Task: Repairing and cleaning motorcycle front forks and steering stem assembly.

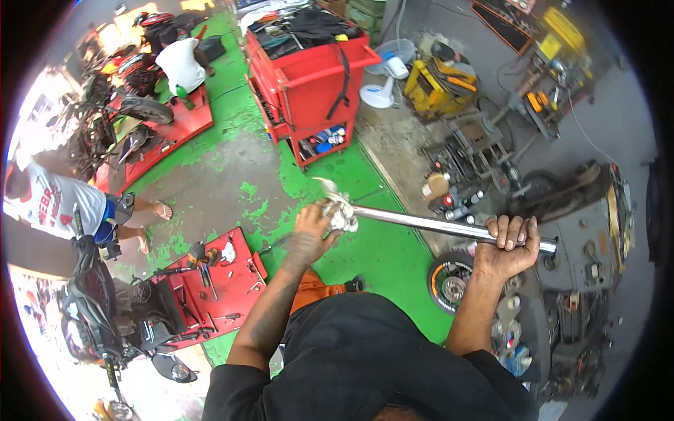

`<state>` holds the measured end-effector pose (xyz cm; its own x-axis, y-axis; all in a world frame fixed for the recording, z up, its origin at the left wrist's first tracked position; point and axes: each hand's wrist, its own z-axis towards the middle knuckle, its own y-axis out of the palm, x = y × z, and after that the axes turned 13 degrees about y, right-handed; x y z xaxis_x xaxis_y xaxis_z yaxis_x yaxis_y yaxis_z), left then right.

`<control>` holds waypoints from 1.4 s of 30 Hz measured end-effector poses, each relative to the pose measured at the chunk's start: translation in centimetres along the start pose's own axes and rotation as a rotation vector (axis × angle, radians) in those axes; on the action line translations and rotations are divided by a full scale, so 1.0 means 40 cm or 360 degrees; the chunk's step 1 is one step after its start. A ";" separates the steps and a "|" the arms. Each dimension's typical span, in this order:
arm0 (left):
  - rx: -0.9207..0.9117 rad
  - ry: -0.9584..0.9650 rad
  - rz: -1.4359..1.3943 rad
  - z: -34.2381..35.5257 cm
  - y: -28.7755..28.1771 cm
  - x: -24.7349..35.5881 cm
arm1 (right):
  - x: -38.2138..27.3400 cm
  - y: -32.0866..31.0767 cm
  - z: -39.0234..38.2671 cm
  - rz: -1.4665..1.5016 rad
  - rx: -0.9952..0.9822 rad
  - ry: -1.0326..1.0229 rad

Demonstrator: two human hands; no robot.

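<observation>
My left hand (311,231) is closed on a crumpled whitish cloth (343,213) wrapped at the far end of a long chrome tube (425,223). My right hand (505,252) grips the tube near its other end, fingers curled over the top and palm underneath. The tube lies crosswise in front of me, slanting slightly down to the right, above the green floor (382,263). Part of an orange garment (312,284) shows below my left hand.
A red tool cart (309,95) stands ahead. Motorcycles (102,302) (130,70) and red platforms with tools (228,298) occupy the left. Two other people (175,59) (56,200) are there. A loose wheel (439,288), yellow machine (432,84) and cluttered bench (583,266) are right.
</observation>
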<state>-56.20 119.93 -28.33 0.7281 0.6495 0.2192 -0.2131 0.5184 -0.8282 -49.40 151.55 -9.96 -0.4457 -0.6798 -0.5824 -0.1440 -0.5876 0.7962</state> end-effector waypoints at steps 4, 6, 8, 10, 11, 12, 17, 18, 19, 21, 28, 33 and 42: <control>0.0010 -0.0052 0.0181 -0.019 0.083 -0.155 | 0.103 0.062 0.089 0.0032 -0.0067 0.0293; -0.0019 0.0161 0.0198 -0.026 0.107 -0.238 | 0.163 0.092 0.124 -0.0042 0.0017 0.0329; -0.0050 0.0190 0.0111 -0.030 0.120 -0.324 | 0.212 0.108 0.168 -0.0073 -0.0068 0.0386; -0.0036 0.0257 -0.0070 -0.039 0.120 -0.411 | 0.270 0.150 0.221 -0.0209 -0.0155 0.0529; 0.0024 0.0262 -0.0080 -0.038 0.112 -0.447 | 0.285 0.156 0.252 -0.0405 -0.0285 0.0608; 0.0038 0.0251 -0.0078 -0.031 0.096 -0.487 | 0.287 0.185 0.287 -0.0675 -0.0688 0.0641; 0.0130 0.0186 0.0036 0.046 -0.056 -0.731 | 0.360 0.261 0.462 -0.0368 -0.1635 0.1721; 0.0143 0.0206 0.0100 0.065 -0.106 -0.789 | 0.386 0.315 0.469 -0.0453 -0.1348 0.1966; 0.0066 0.0221 0.0252 0.076 -0.164 -0.846 | 0.399 0.379 0.466 -0.0650 -0.0980 0.2163; -0.0054 0.0341 0.0537 0.137 -0.285 -0.963 | 0.452 0.432 0.506 -0.0964 -0.0934 0.2597; -0.0221 0.0919 0.0884 0.354 -0.589 -1.166 | 0.739 0.383 0.609 -0.2404 -0.1818 0.2507; -0.0249 0.1052 0.0922 0.453 -0.607 -1.165 | 1.047 0.294 0.590 -0.2360 -0.1673 0.1934; 0.1553 -0.0523 -0.0093 0.429 -0.665 -1.179 | 1.206 0.143 0.624 -0.2269 -0.1581 0.1324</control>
<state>-96.02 85.05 -7.78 0.5715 0.6526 0.4975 -0.7258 0.6849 -0.0647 -93.77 126.34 -29.42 0.0417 0.6250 -0.7795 0.6462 -0.6119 -0.4561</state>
